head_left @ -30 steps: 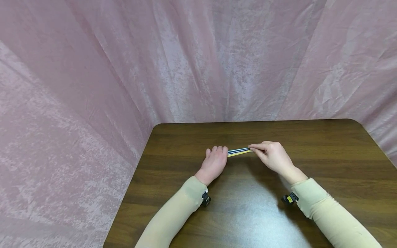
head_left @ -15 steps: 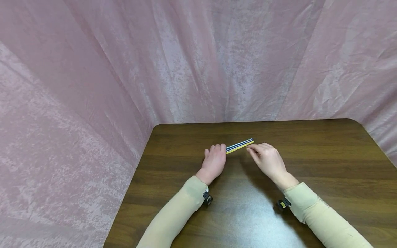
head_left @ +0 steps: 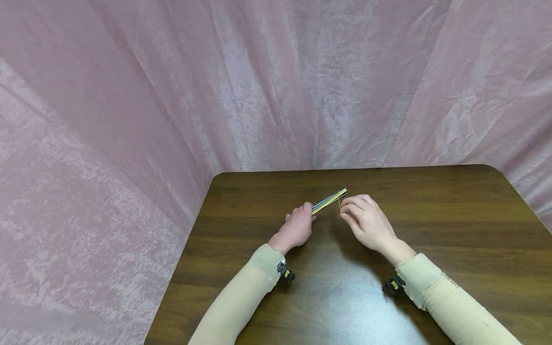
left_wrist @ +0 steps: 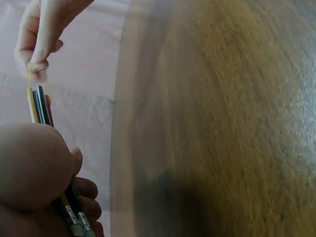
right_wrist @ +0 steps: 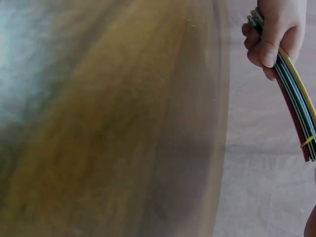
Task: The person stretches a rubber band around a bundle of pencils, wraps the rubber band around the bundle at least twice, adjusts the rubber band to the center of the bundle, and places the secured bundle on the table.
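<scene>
A bundle of several thin pencils (head_left: 328, 201), yellow, blue, black and red, is gripped at one end by my left hand (head_left: 294, 228). Metal-banded ends poke out below the left fingers in the left wrist view. Around the free end runs a thin yellow rubber band (right_wrist: 308, 141). My right hand (head_left: 370, 222) pinches a loop of that band (left_wrist: 30, 79) between thumb and fingertips and draws it away from the pencils. In the right wrist view only a sliver of the right hand (right_wrist: 311, 224) shows at the edge.
A brown wooden table (head_left: 258, 191) lies beneath both hands. Pink curtains (head_left: 276, 86) hang behind it and at the left. Each wrist carries a small black camera (head_left: 286, 274).
The pencils' free end has swung up and to the left, tilting the bundle more steeply. My right hand has slid from the pencil tips to the stretched band, slightly left of its earlier place.
</scene>
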The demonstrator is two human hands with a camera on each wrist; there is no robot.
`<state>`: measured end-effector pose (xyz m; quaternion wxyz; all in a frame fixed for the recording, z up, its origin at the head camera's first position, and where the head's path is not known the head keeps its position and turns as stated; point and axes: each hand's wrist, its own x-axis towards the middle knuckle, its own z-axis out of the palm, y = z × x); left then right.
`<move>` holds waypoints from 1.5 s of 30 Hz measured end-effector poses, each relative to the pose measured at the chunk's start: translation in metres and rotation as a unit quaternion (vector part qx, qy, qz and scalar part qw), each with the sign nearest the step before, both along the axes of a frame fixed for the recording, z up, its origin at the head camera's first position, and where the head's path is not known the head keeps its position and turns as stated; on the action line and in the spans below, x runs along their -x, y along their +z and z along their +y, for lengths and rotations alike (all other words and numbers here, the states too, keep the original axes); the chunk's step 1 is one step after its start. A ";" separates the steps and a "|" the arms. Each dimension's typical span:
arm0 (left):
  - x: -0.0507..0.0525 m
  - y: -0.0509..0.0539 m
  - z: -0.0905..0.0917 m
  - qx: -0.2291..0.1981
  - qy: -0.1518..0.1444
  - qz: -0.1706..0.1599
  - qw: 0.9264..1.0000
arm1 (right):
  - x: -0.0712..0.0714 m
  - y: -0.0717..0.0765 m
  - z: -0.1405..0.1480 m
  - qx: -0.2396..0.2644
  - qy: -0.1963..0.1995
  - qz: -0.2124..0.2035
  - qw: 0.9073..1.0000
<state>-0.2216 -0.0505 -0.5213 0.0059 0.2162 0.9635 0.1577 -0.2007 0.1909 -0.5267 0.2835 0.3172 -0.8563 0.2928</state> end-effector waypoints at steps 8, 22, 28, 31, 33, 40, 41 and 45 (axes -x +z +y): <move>-0.004 0.009 0.007 -0.050 -0.045 -0.060 0.996 | 0.004 -0.005 -0.003 0.064 0.002 -0.240 0.969; 0.008 0.009 0.004 0.069 0.073 -0.035 0.994 | -0.018 0.000 -0.026 -0.021 0.131 -0.070 0.989; 0.009 0.004 -0.001 0.054 0.102 -0.056 0.992 | -0.030 0.004 -0.039 0.140 0.250 -0.206 0.936; 0.011 0.004 -0.001 0.033 0.120 -0.069 0.990 | -0.036 0.005 -0.049 0.278 0.254 -0.339 0.862; 0.013 0.004 -0.002 0.020 0.134 -0.072 0.988 | -0.039 0.005 -0.055 0.376 0.247 -0.411 0.793; 0.008 0.003 -0.006 0.005 0.112 0.006 0.994 | -0.028 0.007 -0.058 0.618 0.166 -0.526 0.560; 0.006 0.003 -0.006 0.012 0.095 0.026 0.995 | -0.025 0.008 -0.056 0.633 0.152 -0.530 0.543; 0.002 -0.002 -0.010 0.059 0.032 0.097 0.993 | -0.016 0.007 -0.048 0.648 0.110 -0.538 0.528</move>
